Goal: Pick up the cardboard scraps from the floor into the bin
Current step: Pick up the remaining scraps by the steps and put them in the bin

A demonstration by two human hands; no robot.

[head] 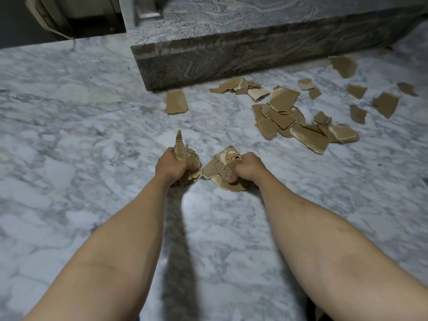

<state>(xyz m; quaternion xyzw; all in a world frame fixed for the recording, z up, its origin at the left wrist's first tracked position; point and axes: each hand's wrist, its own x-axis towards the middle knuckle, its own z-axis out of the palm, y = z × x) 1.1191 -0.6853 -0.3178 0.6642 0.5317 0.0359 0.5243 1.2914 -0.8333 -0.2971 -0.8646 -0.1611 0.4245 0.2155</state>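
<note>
My left hand grips a bunch of torn brown cardboard scraps, one strip sticking up past the fist. My right hand grips another bunch of scraps, some showing a white printed face. Both fists hang close together above the marble floor. A heap of several loose scraps lies on the floor to the right. One single piece lies alone ahead. More scattered pieces lie at the far right. No bin is in view.
A grey stone step rises ahead, with scraps lying against its base. A dark doorway with a cable is at the top left. My arms cast a dark shadow on the floor between them.
</note>
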